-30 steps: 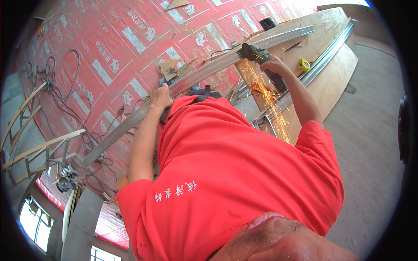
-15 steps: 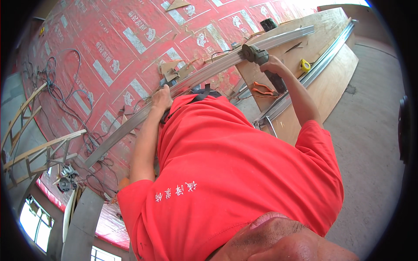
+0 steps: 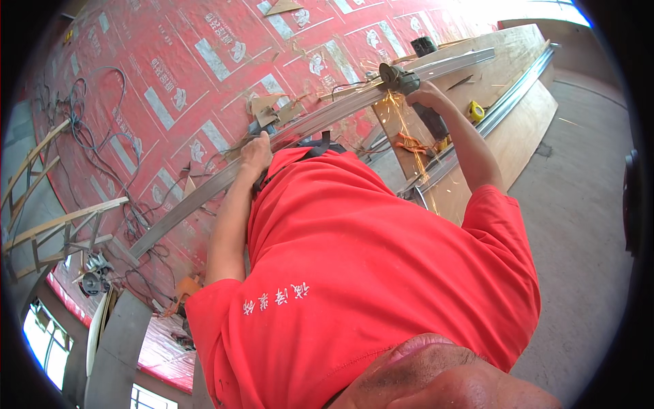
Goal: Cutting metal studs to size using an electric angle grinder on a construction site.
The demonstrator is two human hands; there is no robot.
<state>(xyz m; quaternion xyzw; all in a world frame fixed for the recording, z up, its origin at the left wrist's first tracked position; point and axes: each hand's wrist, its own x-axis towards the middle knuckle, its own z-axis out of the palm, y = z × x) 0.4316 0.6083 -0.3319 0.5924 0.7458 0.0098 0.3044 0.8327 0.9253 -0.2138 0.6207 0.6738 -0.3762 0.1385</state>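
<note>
Metal channel noted, axis approx. 8-to-2 o'clock; gripped on 8 side by L hand; grinder, clasped in R hand, applied twd 2 end.

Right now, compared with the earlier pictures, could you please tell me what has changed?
Sparks spray from the grinder again, having nearly vanished in between, but thinner than at first. The right hand still holds the grinder; the left hand stays at the metal profile.

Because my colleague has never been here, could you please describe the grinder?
Find the pale plywood beside the red floor covering. At its left end, the right hand holds the dark grinder at long silver metal profiles. Unlike the yellow tape measure nearby, it throws sparks.
</note>
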